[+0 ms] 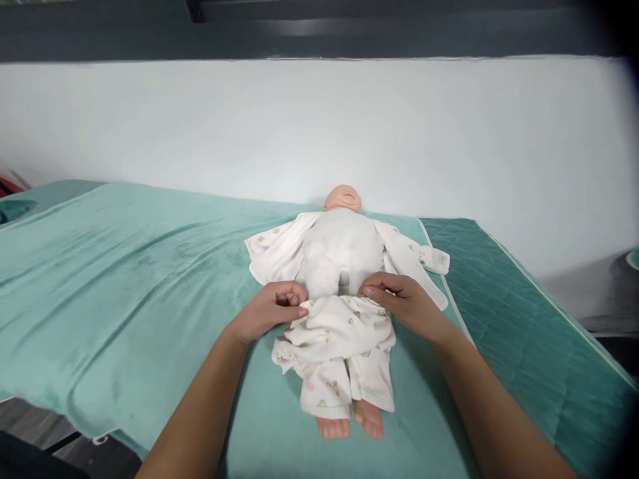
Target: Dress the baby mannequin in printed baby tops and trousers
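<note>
A baby doll (343,243) lies on its back, head toward the wall and bare feet toward me. White printed pants (344,329) cover its legs, their upper part bunched below the grey-white torso. My left hand (274,306) pinches the waistband at the left side. On the other side, my right hand (397,296) has its fingers closed on the waistband's right edge. A white printed shirt (279,249) spreads open to both sides of the doll, with one sleeve stretched to the right.
Light green cloth (150,286) covers the bed, with loose folds at the left. A darker green quilted mat (514,319) lies on the right. Behind stands a white wall (309,126) below a dark beam (319,30).
</note>
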{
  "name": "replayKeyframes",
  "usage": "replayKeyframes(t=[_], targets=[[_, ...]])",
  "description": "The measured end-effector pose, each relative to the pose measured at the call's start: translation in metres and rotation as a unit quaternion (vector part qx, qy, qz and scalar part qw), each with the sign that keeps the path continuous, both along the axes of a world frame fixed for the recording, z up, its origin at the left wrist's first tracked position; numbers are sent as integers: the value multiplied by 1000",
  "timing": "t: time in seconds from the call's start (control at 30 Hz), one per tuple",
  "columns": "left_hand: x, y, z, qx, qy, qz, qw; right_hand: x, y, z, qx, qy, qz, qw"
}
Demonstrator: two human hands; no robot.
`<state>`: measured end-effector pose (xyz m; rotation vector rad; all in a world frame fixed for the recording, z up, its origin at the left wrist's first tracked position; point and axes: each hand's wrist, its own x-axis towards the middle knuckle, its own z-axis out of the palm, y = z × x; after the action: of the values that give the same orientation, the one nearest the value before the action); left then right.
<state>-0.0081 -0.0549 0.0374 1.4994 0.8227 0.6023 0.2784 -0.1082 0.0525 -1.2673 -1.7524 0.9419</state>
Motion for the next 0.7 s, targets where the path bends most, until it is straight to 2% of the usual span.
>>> replayKeyframes(t=[0.1,0.2,0.27,0.33,0.43,0.6,0.7], targets=[[5,3,-5,46,-17,106,993,0,1,-3,6,14,-19,1000],[12,3,-9,95,3,194,976,2,3,-6,27,27,-74,996],[16,1,-11,146,20,240,960,4,4,-6,44,20,-104,993],[21,1,-12,212,28,271,938,5,4,-4,57,4,-102,993],[26,1,-13,261,10,280,924,8,3,1,54,-20,-70,996],[23,7,-11,125,3,219,968,20,4,-4,31,-35,-53,997],[17,10,-8,77,-2,200,977,28,6,-9,18,-33,-47,998]])
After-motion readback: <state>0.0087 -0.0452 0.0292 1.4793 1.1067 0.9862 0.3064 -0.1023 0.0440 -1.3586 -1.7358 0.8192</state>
